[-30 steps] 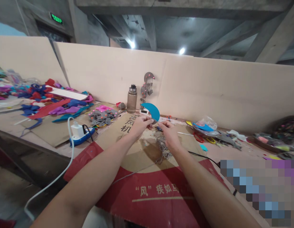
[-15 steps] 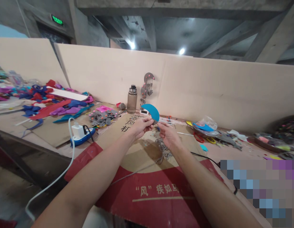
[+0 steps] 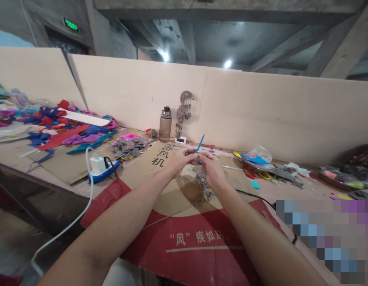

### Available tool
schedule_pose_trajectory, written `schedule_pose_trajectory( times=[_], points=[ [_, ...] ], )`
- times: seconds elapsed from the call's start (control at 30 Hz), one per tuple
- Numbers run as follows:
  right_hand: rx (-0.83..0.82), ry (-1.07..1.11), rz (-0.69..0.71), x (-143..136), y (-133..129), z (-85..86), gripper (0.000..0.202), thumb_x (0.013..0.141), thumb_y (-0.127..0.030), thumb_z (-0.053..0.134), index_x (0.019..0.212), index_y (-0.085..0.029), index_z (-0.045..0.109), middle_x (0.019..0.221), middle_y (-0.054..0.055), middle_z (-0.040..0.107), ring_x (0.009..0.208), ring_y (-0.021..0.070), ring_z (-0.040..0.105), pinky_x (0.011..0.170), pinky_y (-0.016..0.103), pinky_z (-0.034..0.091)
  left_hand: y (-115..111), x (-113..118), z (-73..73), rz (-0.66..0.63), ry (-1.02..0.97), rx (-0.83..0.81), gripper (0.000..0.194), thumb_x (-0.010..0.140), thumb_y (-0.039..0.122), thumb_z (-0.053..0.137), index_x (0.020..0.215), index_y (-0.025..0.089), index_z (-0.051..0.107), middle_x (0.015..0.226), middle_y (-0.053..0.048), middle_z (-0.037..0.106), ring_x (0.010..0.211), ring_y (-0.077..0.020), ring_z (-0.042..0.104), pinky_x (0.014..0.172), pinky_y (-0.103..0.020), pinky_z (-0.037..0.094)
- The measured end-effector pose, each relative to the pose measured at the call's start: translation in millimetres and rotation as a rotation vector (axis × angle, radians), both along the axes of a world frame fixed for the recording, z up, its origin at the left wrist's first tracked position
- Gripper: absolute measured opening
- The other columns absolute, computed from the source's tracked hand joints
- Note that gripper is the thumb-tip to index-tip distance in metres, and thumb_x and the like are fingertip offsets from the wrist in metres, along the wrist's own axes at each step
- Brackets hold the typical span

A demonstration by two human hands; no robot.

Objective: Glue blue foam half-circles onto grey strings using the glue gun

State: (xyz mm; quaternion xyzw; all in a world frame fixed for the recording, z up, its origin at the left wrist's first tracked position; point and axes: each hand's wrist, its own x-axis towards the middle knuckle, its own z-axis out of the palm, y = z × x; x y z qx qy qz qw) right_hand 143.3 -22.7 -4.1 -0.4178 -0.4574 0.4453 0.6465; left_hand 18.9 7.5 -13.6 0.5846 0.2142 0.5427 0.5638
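Observation:
Over a cardboard sheet [image 3: 178, 201], my left hand [image 3: 184, 159] and my right hand [image 3: 211, 166] meet at the fingertips. Both pinch the lower end of a blue felt piece [image 3: 201, 143], which stands nearly edge-on and looks like a narrow strip. Its lower part is hidden by the fingers. Grey cord and small grey pieces [image 3: 203, 182] lie on the cardboard just below my right hand. Behind my hands a grey crescent ornament with pink dots [image 3: 186, 95] hangs against the pale board, above a small white digital clock [image 3: 180, 140].
A bottle [image 3: 165, 126] stands by the board. Left are a blue power strip [image 3: 104, 173] with a white cable, grey felt pieces [image 3: 129, 147] and coloured cloth scraps [image 3: 64, 135]. Right are a tray with blue felt [image 3: 256, 159], scissors [image 3: 248, 172] and a black cable.
The blue piece has turned from showing its broad curved face to nearly edge-on. My hands have come together, the left moving right, and the clock is now uncovered.

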Motion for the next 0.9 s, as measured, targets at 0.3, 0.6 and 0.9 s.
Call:
schedule_pose_trajectory(
  times=[0.3,0.6,0.9],
  points=[
    [0.102,-0.159,-0.053,-3.3,5.9,-9.4,0.025,0.066,-0.037,0.064,0.082,-0.018,0.070,0.072,0.000,0.065,0.067,0.0135,0.053,0.059,0.026,0.038,0.6,1.4,-1.9,0.145,0.121,-0.023,0.012,0.077,0.020,0.060,0.087,0.013,0.062,0.062,-0.001,0.063,0.053,-0.0092,0.055,0.052,-0.023,0.038],
    [0.203,-0.375,-0.142,-0.8,3.8,-12.0,0.022,0.072,-0.039,0.061,0.078,-0.018,0.060,0.067,0.000,0.061,0.065,0.0141,0.053,0.067,0.029,0.042,-3.5,2.7,0.0,0.169,0.104,-0.098,0.008,0.081,0.011,0.050,0.081,0.012,0.058,0.056,-0.001,0.062,0.048,-0.0091,0.058,0.044,-0.019,0.034],
    [0.105,-0.327,-0.215,4.9,11.2,-14.3,0.023,0.070,-0.037,0.063,0.082,-0.018,0.059,0.076,0.003,0.067,0.070,0.0166,0.060,0.068,0.030,0.045,-8.1,2.3,3.4,0.094,0.021,-0.194,0.004,0.081,0.010,0.052,0.084,0.012,0.055,0.073,-0.007,0.068,0.055,-0.0124,0.065,0.055,-0.025,0.052]
  ],
)
